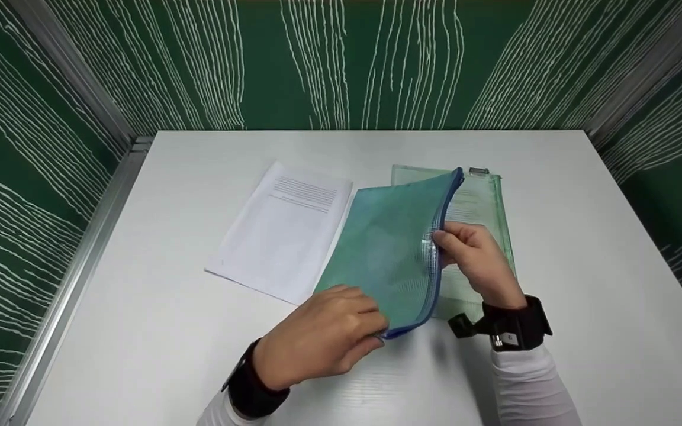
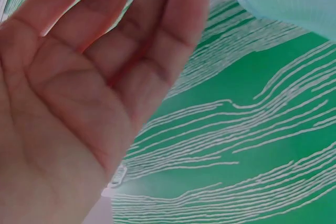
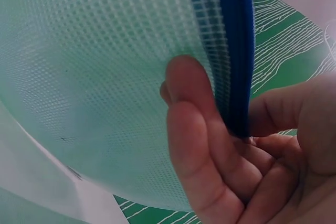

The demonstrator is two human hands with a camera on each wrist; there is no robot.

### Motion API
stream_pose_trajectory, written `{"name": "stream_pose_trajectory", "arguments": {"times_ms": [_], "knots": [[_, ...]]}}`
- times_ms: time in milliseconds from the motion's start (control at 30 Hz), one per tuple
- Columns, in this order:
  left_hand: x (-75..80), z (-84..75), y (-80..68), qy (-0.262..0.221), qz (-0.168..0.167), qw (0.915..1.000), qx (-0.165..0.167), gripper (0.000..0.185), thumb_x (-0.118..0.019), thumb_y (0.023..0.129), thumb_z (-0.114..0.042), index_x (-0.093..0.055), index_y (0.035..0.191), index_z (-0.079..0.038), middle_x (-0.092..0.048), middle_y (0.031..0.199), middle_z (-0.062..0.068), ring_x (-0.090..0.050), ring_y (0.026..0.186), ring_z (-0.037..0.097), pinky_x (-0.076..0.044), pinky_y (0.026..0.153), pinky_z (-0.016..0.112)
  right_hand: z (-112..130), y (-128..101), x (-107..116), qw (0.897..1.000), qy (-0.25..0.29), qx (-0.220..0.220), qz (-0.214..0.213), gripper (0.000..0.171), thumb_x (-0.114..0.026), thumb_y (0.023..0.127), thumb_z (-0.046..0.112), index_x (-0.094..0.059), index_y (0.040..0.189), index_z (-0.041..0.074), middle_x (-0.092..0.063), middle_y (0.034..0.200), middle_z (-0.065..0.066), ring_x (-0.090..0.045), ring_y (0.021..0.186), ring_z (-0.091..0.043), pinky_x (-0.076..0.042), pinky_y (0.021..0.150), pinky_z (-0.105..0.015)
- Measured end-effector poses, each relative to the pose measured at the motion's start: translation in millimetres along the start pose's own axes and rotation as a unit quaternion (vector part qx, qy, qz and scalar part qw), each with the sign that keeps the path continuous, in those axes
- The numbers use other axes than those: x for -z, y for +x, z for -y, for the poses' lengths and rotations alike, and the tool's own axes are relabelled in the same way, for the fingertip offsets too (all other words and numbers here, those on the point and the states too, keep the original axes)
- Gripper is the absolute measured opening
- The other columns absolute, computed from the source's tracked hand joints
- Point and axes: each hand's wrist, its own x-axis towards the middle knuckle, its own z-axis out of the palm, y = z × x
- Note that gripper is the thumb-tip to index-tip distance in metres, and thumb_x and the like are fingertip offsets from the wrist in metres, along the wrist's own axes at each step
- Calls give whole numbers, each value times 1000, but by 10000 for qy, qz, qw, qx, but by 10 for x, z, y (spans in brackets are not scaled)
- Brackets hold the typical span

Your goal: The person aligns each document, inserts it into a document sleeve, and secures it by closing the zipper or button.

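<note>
Bare left hand [image 1: 320,334], nearest the lens: thumb and forefinger pinched the near corner of the teal translucent mesh pouch with a blue zip edge [image 1: 376,242]; remaining fingers curved, side by side. Its palm showed only in the left wrist view, where just a pale piece of pouch appeared beyond the fingertips.

Bare right hand [image 1: 477,260]: pinched the zip edge midway along, thumb on the upper face. Its other fingers, mostly hidden from the head camera, were seen in the right wrist view, two lying close together against the fine grid weave underneath.

Pouch: one, tilted, slung between both hands' fingers.

Further items, head view: white paper sheets with printed lines [image 1: 288,231], beyond and left of the left fingers; pale green mesh pouch with a green edge [image 1: 486,204], behind the right fingers, partly covered; white rectangular table [image 1: 110,331], beneath all fingers.
</note>
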Motion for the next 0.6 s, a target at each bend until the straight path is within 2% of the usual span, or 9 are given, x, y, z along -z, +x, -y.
{"name": "stream_pose_trajectory", "arguments": {"times_ms": [133, 233, 367, 467, 600], "knots": [[-17, 33, 15, -251, 652, 9974, 169, 16, -77, 94, -29, -72, 90, -15, -60, 80, -4, -59, 79, 12, -46, 75, 24, -18, 18, -10, 10000, 13, 29, -91, 24, -52, 105, 2, -61, 84, -5, -67, 71, 0, -67, 64, -10, -59, 65, -29], [-38, 84, 27, -679, 1039, 9919, 264, 32, -77, 93, -42, -76, 104, -13, -67, 90, -3, -63, 87, 13, -50, 81, 25, -24, 22, -18, 9999, 32, 89, -142, 24, -52, 105, 2, -62, 85, -7, -67, 71, 0, -67, 65, -10, -58, 65, -28], [-82, 203, 41, -1215, 1440, 9804, 573, 55, -78, 86, -54, -75, 119, -10, -71, 105, 1, -65, 99, 14, -52, 90, 25, -30, 20, -26, 9998, 79, 163, -131, 22, -52, 105, 2, -63, 89, -9, -66, 73, -1, -67, 66, -10, -58, 66, -28], [-131, 325, 48, -1191, 1547, 9754, 1024, 58, -78, 88, -50, -72, 126, -7, -70, 113, 6, -65, 106, 18, -52, 94, 28, -49, 30, -24, 9998, 51, 165, -63, 22, -52, 106, 2, -62, 89, -9, -67, 75, -1, -67, 67, -10, -58, 67, -28], [-236, 521, 44, -973, 1474, 9682, 1773, 54, -74, 96, -38, -65, 134, -1, -67, 122, 12, -63, 111, 26, -51, 96, 36, -106, 74, -9, 10000, -12, 69, 31, 22, -52, 106, 4, -62, 91, -8, -66, 76, -1, -67, 69, -10, -58, 67, -28]]}}
